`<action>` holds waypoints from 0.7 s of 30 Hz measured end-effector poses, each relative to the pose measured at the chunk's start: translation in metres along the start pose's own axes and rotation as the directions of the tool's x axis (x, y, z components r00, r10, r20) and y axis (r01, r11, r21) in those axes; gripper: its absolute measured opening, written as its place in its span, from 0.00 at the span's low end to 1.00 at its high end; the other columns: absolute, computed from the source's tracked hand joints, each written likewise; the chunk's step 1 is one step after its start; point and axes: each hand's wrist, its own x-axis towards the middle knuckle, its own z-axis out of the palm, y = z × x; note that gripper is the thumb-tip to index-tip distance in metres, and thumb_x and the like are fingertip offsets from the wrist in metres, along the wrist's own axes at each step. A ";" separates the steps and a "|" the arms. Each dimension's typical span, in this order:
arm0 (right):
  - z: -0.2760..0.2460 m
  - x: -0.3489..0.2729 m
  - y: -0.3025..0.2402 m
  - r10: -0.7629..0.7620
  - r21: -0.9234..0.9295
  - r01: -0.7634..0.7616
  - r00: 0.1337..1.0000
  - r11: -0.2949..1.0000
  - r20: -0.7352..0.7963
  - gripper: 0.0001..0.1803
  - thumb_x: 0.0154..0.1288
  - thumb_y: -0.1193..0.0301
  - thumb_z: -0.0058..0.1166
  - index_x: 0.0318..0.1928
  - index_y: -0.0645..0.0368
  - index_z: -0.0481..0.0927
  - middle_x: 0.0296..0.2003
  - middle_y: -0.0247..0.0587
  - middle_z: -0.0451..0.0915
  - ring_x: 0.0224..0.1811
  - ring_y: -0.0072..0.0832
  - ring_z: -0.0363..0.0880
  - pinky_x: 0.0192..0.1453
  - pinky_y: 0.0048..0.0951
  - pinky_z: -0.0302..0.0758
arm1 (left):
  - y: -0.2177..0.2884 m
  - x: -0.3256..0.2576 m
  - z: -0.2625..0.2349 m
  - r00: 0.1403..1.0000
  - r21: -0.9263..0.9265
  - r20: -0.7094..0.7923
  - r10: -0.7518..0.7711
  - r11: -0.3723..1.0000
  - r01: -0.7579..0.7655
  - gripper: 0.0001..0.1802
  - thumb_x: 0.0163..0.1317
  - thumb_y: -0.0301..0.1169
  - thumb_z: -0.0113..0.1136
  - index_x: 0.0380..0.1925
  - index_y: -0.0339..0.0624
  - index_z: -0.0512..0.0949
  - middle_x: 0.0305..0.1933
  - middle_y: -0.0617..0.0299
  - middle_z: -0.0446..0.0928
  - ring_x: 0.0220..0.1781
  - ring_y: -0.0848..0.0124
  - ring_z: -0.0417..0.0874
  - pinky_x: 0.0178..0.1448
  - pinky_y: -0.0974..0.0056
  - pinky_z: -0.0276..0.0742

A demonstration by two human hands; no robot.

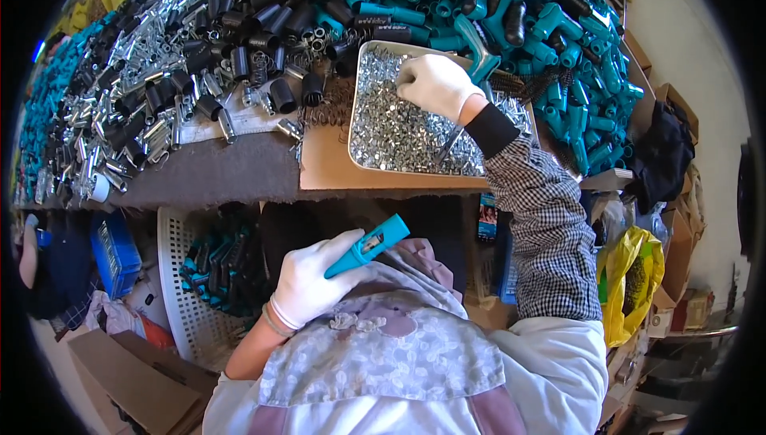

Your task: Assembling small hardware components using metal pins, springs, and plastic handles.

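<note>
Cluttered bench; teal handle btwn L-hand fingers.

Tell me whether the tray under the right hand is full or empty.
The tray is filled, not empty: small shiny metal pieces cover its bottom nearly edge to edge. Their depth cannot be told.

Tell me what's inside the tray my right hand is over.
The tray holds a heap of small shiny metal pieces. The right hand and checked sleeve cover part of it, and the heap hides the tray's bottom, so what lies beneath cannot be seen.
</note>
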 end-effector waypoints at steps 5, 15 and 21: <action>-0.013 -0.028 -0.020 0.021 0.119 0.002 0.981 0.993 -0.192 0.11 0.63 0.66 0.56 0.39 0.58 0.86 0.34 0.50 0.86 0.40 0.48 0.85 0.46 0.43 0.81 | -0.003 -0.003 -0.006 0.999 0.032 0.026 -0.040 0.999 0.039 0.29 0.51 0.31 0.76 0.55 0.39 0.81 0.41 0.45 0.84 0.40 0.50 0.88 0.45 0.58 0.83; 0.024 -0.137 -0.105 -0.178 0.661 0.123 0.984 0.740 0.017 0.06 0.59 0.76 0.64 0.38 0.59 0.85 0.36 0.41 0.83 0.40 0.36 0.84 0.46 0.33 0.80 | -0.021 0.004 -0.007 0.988 0.283 0.154 0.014 0.957 -0.058 0.22 0.57 0.44 0.70 0.50 0.52 0.82 0.31 0.55 0.83 0.32 0.52 0.86 0.35 0.52 0.81; 0.055 -0.157 -0.111 -0.153 0.772 0.076 0.988 0.631 0.028 0.05 0.61 0.77 0.64 0.38 0.61 0.84 0.40 0.42 0.82 0.43 0.37 0.83 0.50 0.33 0.80 | -0.019 -0.001 -0.013 0.987 0.290 0.159 -0.018 0.957 -0.030 0.23 0.55 0.45 0.71 0.49 0.51 0.81 0.32 0.55 0.83 0.34 0.53 0.86 0.36 0.52 0.81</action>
